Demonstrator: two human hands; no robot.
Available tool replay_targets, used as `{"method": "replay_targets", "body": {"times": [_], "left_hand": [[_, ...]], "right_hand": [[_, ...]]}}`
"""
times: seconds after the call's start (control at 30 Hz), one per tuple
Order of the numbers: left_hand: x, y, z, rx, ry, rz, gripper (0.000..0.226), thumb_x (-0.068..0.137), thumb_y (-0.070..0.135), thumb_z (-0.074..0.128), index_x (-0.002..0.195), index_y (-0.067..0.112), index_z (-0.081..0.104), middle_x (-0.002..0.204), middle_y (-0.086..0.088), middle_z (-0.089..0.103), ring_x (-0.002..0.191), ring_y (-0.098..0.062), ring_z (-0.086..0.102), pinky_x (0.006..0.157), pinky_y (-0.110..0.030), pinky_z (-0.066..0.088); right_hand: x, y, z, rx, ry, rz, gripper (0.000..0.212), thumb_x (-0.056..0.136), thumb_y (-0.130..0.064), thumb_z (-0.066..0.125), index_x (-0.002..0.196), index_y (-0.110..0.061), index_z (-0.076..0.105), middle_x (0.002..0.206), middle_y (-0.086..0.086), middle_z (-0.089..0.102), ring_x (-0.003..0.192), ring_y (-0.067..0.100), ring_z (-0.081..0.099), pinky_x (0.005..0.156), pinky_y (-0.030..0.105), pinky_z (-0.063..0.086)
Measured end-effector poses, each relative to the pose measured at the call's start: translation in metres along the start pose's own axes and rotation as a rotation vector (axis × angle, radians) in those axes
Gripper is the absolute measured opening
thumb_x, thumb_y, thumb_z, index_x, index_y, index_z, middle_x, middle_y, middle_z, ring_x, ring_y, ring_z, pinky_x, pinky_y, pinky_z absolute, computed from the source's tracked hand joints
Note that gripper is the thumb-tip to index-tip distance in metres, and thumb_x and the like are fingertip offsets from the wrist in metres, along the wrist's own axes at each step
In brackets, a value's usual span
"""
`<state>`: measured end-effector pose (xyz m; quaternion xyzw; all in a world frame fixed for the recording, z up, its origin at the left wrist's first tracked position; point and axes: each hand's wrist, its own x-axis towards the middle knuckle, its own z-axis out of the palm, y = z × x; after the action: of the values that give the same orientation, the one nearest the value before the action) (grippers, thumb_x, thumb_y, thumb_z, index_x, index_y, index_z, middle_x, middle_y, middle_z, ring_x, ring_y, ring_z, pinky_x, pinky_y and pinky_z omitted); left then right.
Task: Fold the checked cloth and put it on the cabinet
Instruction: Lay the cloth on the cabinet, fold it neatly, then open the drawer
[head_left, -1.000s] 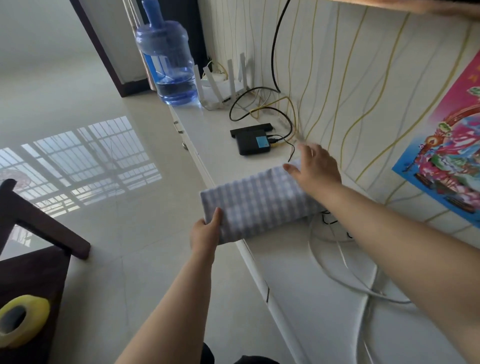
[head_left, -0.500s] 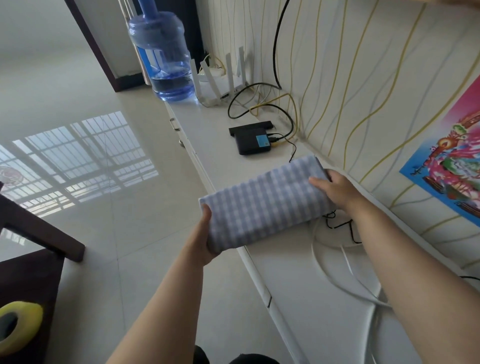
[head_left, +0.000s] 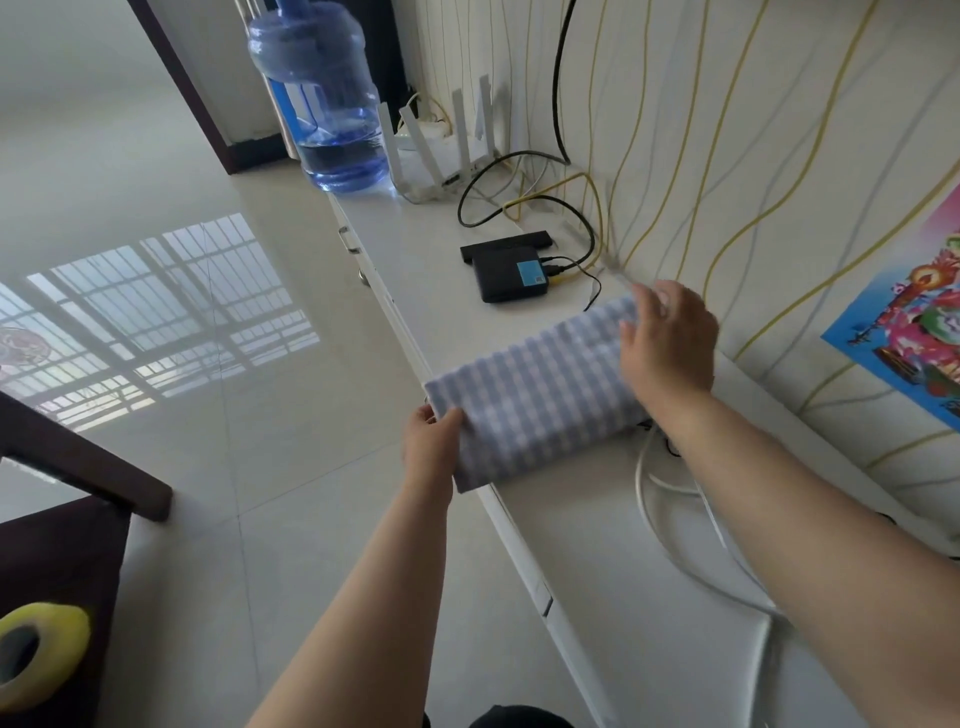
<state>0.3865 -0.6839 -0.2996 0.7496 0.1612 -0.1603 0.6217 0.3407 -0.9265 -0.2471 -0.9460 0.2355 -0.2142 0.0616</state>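
The checked cloth (head_left: 540, 395) lies folded at frame centre on the white cabinet (head_left: 623, 571), overhanging its front edge. The left hand (head_left: 431, 441) pinches its near corner; the right hand (head_left: 667, 343), blurred, rests on its far end, grip unclear. Judging by this, only squaring and releasing remain.

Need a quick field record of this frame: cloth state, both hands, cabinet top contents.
cloth: folded blue-and-white checked cloth lying across the white cabinet top, near end at its front edge
left hand: left hand pinches the near end, thumb on top
right hand: right hand over the far end; motion-blurred, grip unclear
behind cloth: black box with blue label, white router with antennas, blue water bottle
beside cloth: loose white cable
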Motion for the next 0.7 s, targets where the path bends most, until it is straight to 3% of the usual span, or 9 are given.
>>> {"method": "replay_targets", "body": {"times": [0.07,0.17,0.27,0.37,0.4,0.47,0.57,0.63,0.7], "left_hand": [[0.002,0.003,-0.002,0.030,-0.011,0.064,0.021,0.080,0.020,0.063,0.096,0.008,0.068,0.092,-0.011,0.073,0.082,-0.029,0.070,0.076,-0.042,0.058],[-0.002,0.003,-0.003,0.004,-0.210,0.127,0.016,0.093,0.024,0.060,0.104,0.014,0.065,0.101,-0.006,0.070,0.085,-0.020,0.066,0.074,-0.034,0.054],[-0.001,-0.010,-0.008,-0.099,-0.201,-0.042,0.049,0.097,0.052,0.035,0.131,0.020,0.051,0.124,0.000,0.056,0.111,-0.018,0.054,0.086,-0.035,0.044],[0.013,-0.041,-0.009,-0.194,-0.195,-0.377,0.083,0.091,0.070,0.020,0.149,0.011,0.025,0.152,-0.006,0.034,0.137,-0.029,0.036,0.106,-0.043,0.034],[0.015,-0.052,-0.006,-0.206,-0.251,-0.447,0.088,0.087,0.074,0.018,0.149,0.011,0.026,0.153,-0.007,0.034,0.136,-0.029,0.037,0.107,-0.044,0.034],[0.011,-0.058,0.002,-0.264,-0.359,-0.496,0.088,0.084,0.078,0.022,0.142,0.014,0.038,0.142,-0.006,0.048,0.122,-0.027,0.051,0.099,-0.041,0.042],[0.018,-0.055,0.009,-0.398,-0.333,-0.405,0.055,0.091,0.054,0.049,0.129,0.014,0.051,0.124,-0.005,0.059,0.114,-0.021,0.057,0.091,-0.035,0.046],[0.029,-0.051,0.005,-0.519,-0.291,-0.371,0.056,0.079,0.045,0.066,0.122,0.011,0.056,0.128,-0.002,0.057,0.128,-0.020,0.048,0.105,-0.039,0.039],[0.036,-0.047,-0.002,-0.634,-0.260,-0.382,0.061,0.069,0.052,0.070,0.111,0.010,0.056,0.114,-0.004,0.055,0.124,-0.018,0.050,0.114,-0.039,0.030]], "right_hand": [[-0.015,-0.028,-0.001,0.030,-0.004,-0.220,0.045,0.094,-0.038,0.041,0.132,-0.017,0.045,0.138,0.016,0.043,0.130,0.036,0.037,0.107,0.055,0.027],[-0.040,-0.060,0.008,-0.008,-0.375,-0.305,0.060,0.095,-0.058,0.021,0.148,-0.031,0.017,0.159,0.003,0.013,0.146,0.027,0.006,0.113,0.057,-0.002],[-0.053,-0.062,0.028,-0.148,-0.504,-0.303,0.062,0.095,-0.058,0.007,0.149,-0.034,-0.009,0.159,-0.002,-0.014,0.145,0.023,-0.018,0.111,0.055,-0.017],[-0.069,-0.068,0.035,-0.161,-0.363,-0.313,0.061,0.095,-0.044,0.034,0.150,-0.028,0.014,0.160,0.008,0.006,0.147,0.031,0.001,0.113,0.057,-0.007],[-0.078,-0.074,0.037,-0.128,-0.287,-0.327,0.059,0.089,-0.032,0.050,0.145,-0.024,0.034,0.155,0.012,0.026,0.144,0.035,0.019,0.114,0.058,0.006],[-0.094,-0.079,0.044,-0.045,-0.176,-0.384,0.049,0.081,-0.018,0.052,0.130,-0.021,0.056,0.139,0.013,0.051,0.132,0.035,0.043,0.111,0.051,0.024],[-0.105,-0.077,0.048,0.068,-0.253,-0.349,0.048,0.094,-0.036,0.030,0.136,-0.022,0.049,0.146,0.008,0.044,0.138,0.028,0.035,0.112,0.044,0.014],[-0.108,-0.073,0.055,0.065,-0.269,-0.342,0.053,0.096,-0.045,0.024,0.141,-0.024,0.041,0.152,0.006,0.035,0.143,0.024,0.026,0.114,0.044,0.010],[-0.111,-0.073,0.059,0.036,-0.283,-0.342,0.054,0.098,-0.047,0.018,0.142,-0.025,0.039,0.152,0.005,0.033,0.143,0.023,0.024,0.114,0.044,0.011]]}}
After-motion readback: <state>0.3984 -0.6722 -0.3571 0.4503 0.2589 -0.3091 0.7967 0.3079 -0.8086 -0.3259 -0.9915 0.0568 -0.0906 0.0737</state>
